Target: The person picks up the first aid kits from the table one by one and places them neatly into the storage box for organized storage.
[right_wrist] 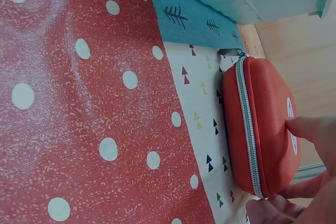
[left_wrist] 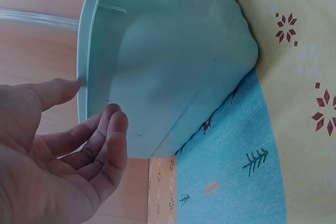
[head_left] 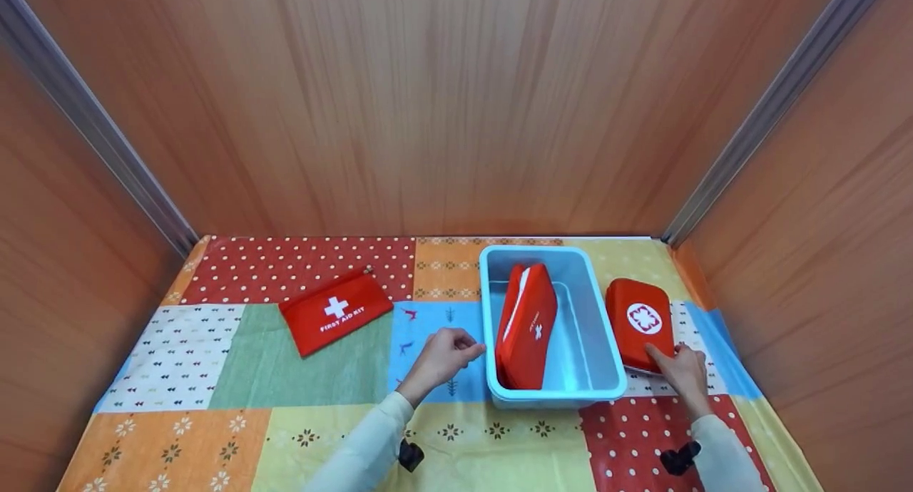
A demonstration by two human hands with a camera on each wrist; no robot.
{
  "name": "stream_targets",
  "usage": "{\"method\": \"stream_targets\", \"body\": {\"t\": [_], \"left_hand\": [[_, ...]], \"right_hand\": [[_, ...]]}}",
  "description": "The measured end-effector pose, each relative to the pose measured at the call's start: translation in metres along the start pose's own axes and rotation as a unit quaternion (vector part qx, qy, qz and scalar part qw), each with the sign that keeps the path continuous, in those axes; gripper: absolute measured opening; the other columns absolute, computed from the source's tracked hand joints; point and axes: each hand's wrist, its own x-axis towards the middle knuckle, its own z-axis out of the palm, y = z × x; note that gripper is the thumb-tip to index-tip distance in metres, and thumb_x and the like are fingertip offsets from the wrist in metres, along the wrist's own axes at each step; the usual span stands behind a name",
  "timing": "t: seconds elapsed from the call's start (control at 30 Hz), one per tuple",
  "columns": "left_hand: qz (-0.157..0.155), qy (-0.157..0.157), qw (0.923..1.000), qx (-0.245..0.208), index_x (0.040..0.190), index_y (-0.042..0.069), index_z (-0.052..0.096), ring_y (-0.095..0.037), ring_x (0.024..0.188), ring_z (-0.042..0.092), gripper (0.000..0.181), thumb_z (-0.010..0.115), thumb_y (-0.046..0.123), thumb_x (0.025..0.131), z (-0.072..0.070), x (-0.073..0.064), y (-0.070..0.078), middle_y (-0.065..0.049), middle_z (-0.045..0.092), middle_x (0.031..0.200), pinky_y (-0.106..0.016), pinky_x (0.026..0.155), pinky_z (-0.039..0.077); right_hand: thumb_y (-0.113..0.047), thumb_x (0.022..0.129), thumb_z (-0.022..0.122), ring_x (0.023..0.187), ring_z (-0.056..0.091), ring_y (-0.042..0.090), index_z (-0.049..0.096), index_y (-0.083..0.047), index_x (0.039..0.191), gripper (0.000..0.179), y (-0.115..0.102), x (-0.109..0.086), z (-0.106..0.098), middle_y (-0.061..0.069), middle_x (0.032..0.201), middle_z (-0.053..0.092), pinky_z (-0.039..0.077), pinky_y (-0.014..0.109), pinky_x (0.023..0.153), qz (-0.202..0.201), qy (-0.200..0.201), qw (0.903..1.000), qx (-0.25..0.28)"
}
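Observation:
My right hand [head_left: 683, 371] grips the near right corner of a red zippered first aid case [head_left: 637, 319]. In the right wrist view, the thumb lies on the case's top and the other fingers are at its side and lower edge. My left hand [head_left: 444, 356] is at the left side of a light blue plastic bin [head_left: 613, 378], fingers loosely curled. One fingertip appears to touch the bin's rim [left_wrist: 83, 66] in the left wrist view; no held thing shows. Inside the bin, red first aid bags [head_left: 531, 335] lean against the left wall, with white showing between them.
A flat red pouch [head_left: 356, 310] printed "FIRST AID KIT" lies on the left of the table. Under everything is a patchwork-patterned tablecloth [head_left: 314, 378]. Wood-look panels [head_left: 456, 107] close in the back and both sides.

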Motion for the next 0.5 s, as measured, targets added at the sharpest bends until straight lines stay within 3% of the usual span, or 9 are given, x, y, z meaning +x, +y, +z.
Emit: {"method": "stream_targets", "body": {"t": [0.27,0.5], "left_hand": [[0.002,-0.004,0.9999,-0.014,0.094,0.015,0.072,-0.021,0.075,0.065,0.024,0.064,0.038,0.094,0.004,-0.001,0.003,-0.002,0.069,0.083,-0.031,0.062,0.053],[-0.001,-0.003,0.9996,-0.027,0.093,0.017,0.070,-0.019,0.073,0.063,0.024,0.065,0.040,0.093,0.010,0.000,0.005,-0.012,0.071,0.089,-0.029,0.057,0.052]], "right_hand": [[-0.059,0.084,0.067,0.089,0.069,0.034,0.026,0.006,0.140,0.095,0.006,0.002,-0.004,0.029,0.125,0.054,0.059,0.045,0.078,0.032,-0.046,0.9968,0.057],[-0.063,0.083,0.066,0.096,0.066,0.029,0.019,0.005,0.144,0.102,0.012,0.005,-0.005,0.027,0.131,0.050,0.058,0.040,0.084,0.057,-0.075,0.9907,0.098]]}}
